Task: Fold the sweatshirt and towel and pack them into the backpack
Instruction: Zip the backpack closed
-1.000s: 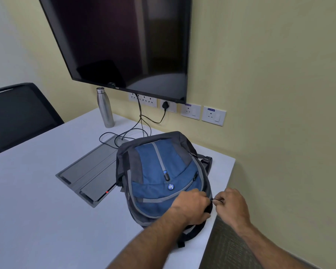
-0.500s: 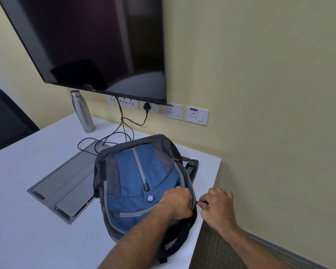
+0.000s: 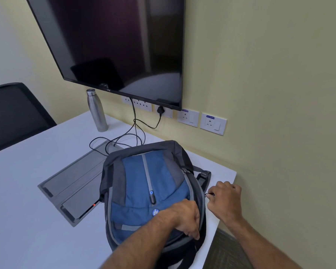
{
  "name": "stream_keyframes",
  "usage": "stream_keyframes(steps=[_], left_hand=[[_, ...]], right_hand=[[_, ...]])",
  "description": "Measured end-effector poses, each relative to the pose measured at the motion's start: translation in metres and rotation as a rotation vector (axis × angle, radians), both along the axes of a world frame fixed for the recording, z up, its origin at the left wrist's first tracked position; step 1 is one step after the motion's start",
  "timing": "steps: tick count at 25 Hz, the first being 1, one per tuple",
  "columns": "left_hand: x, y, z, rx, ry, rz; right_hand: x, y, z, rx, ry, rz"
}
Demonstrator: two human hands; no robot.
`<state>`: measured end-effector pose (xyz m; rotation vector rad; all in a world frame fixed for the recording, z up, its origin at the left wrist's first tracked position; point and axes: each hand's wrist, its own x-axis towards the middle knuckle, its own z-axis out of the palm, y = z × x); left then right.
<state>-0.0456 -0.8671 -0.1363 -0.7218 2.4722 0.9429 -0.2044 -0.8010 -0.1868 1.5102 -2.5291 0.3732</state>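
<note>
Blue and grey woven-fabric backpack [image 3: 147,183], rounded and bulging, lying front-up near the right corner of a smooth white tabletop [image 3: 27,220]. Pale grey piping tracing the curved pocket seams, a small round logo badge low on the front, a black rubbery zip pull hanging mid-panel. Black webbing strap with a plastic buckle trailing off the far right side.

Left hand [image 3: 184,218] pressed on the lower right of the bag, fingers [image 3: 194,232] curled together and gripping the fabric edge beside the zip track. Right hand [image 3: 224,200] just right of the bag, fingers bent in, thumb and forefinger pinching a small dark zip pull [image 3: 209,195] at the bag's side.

Behind the bag, a flat grey metal panel [image 3: 72,183] set flush in the tabletop, thin black cables [image 3: 124,138] looping over it. Slim brushed-steel bottle [image 3: 96,111] upright near the wall, under a glossy dark screen [image 3: 114,45].
</note>
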Motion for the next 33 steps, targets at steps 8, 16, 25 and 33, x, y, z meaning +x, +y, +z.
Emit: stream_keyframes(steps=[8, 16, 25, 33], left_hand=[[-0.006, -0.014, 0.004, 0.129, -0.074, -0.030], [-0.004, -0.018, 0.000, 0.222, -0.078, 0.018], [0.002, -0.010, -0.001, 0.116, -0.021, -0.002], [0.076, -0.023, -0.016, -0.172, 0.642, 0.525]], right_hand=[[-0.024, -0.062, -0.006, 0.058, 0.036, 0.022], [-0.037, -0.108, -0.013, 0.130, 0.096, 0.068], [-0.038, -0.108, -0.013, 0.099, -0.003, 0.181], [-0.041, -0.041, -0.033, 0.008, -0.125, 0.486]])
